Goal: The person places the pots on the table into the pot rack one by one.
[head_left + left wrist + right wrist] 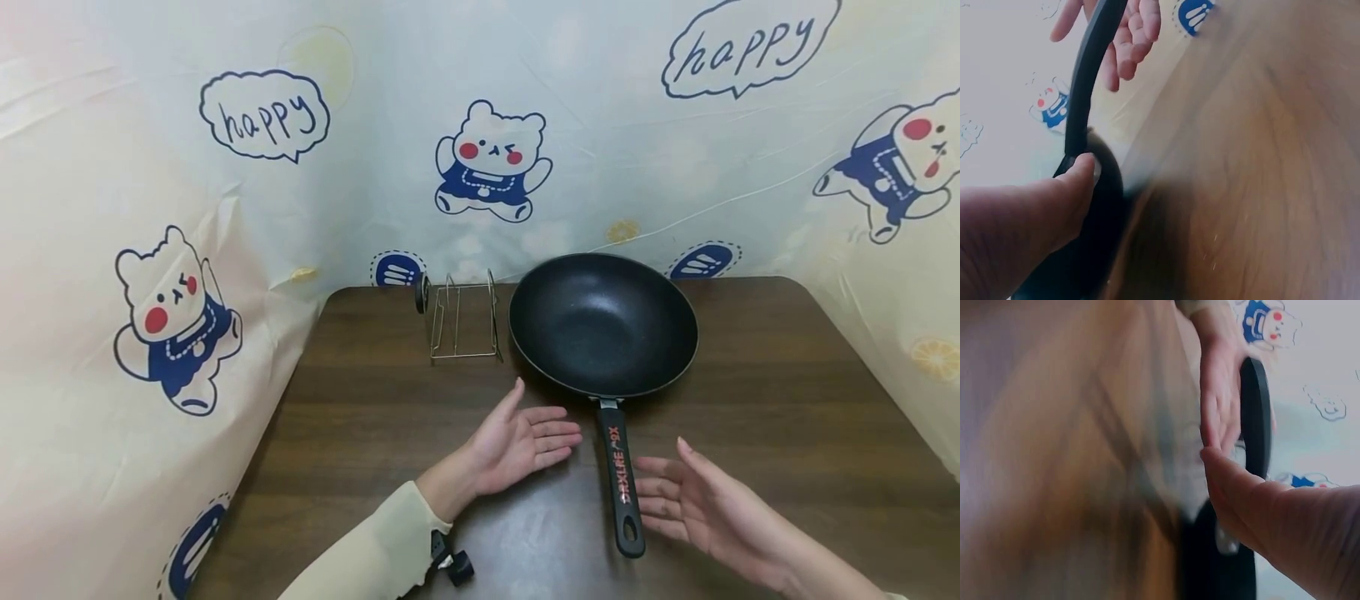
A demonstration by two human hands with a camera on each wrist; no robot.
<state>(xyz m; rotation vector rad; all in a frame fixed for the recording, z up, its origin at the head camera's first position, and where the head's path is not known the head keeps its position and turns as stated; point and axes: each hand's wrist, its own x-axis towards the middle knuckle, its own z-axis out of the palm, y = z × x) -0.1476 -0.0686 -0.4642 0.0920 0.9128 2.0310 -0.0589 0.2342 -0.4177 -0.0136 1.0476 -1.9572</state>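
A black frying pan [603,325] stands at the back of the brown table, its long handle [621,487] with red lettering pointing toward me. Left of that handle is my left hand [510,446], palm turned up and inward, fingers straight and thumb raised. My right hand [708,508] is on the other side, its extended fingertips close beside the handle. Neither hand holds anything. From the left wrist view, the handle [1094,69] crosses in front of the right hand's fingers. In the right wrist view the left hand [1219,394] shows beyond the right thumb.
A wire rack [461,321] with a black round end piece stands left of the pan. Behind the table [337,433] hangs a pale cloth [375,167] printed with bears and "happy" bubbles. A small black device [452,560] is strapped at the left sleeve's cuff.
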